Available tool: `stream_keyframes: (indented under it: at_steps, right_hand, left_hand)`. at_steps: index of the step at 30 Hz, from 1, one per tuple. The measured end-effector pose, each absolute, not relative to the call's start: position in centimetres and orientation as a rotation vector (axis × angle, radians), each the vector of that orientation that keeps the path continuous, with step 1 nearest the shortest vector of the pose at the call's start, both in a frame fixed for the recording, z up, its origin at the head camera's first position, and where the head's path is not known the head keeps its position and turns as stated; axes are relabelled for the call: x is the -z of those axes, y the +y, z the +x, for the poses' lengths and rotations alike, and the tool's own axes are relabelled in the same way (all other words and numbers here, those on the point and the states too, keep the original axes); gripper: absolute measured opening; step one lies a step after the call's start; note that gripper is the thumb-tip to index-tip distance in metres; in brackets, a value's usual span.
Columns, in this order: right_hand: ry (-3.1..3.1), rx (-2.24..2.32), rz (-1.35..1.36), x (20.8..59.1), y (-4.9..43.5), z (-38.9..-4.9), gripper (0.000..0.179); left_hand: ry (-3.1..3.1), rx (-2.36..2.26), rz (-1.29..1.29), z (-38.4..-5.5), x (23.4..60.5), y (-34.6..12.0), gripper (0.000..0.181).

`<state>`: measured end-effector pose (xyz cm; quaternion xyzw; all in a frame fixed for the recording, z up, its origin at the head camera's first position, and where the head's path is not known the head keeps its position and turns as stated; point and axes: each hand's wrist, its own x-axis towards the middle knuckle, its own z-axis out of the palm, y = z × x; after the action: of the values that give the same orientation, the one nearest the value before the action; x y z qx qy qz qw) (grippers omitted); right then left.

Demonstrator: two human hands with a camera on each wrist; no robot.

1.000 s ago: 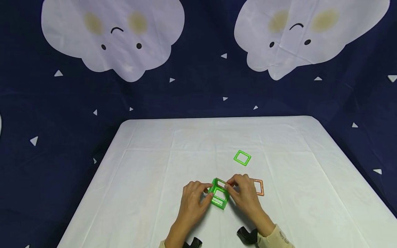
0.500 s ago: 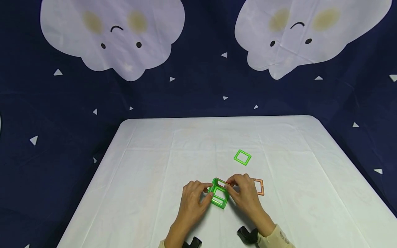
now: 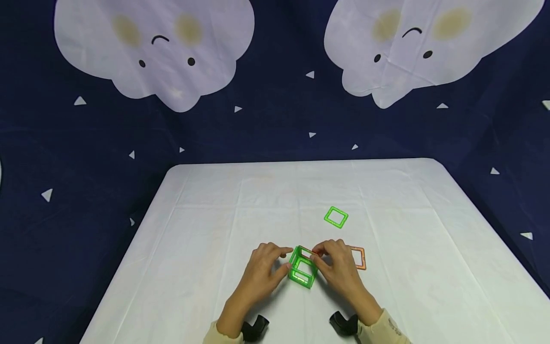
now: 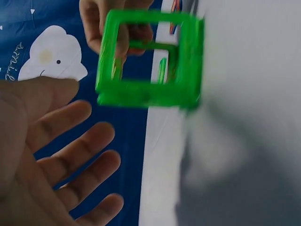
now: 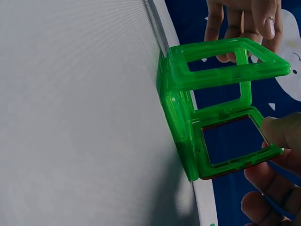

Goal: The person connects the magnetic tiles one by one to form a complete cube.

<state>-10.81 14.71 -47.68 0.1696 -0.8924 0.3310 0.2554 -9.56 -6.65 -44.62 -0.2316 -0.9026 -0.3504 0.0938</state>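
An open-topped box of green square magnetic tiles stands on the table between the hands, its frame-like walls upright. My right hand pinches the upper edge of the box's right wall, thumb on one face and fingers behind; a thin reddish edge shows along that wall in the right wrist view. My left hand is just left of the box with fingers spread and nothing in them. In the left wrist view a gap shows between the left fingers and the box.
A loose green square tile lies farther back on the white table. An orange square tile lies partly hidden behind the right hand. Black wrist straps are on both wrists. A dark blue cloud-print cloth hangs behind.
The left hand has let go of the box and drawn back to the left, its fingers opening. The right hand keeps its pinch, and the box has stayed nearly in place.
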Motion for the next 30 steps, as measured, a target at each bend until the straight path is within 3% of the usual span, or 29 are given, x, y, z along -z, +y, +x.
stream_keyframes:
  at_steps: [30]
  right_hand:
    - [-2.485, -0.989, 0.464, 46.6, 16.5, -11.8, 0.021]
  left_hand:
    - [-2.826, 1.183, -1.051, -11.6, 44.7, -7.4, 0.050]
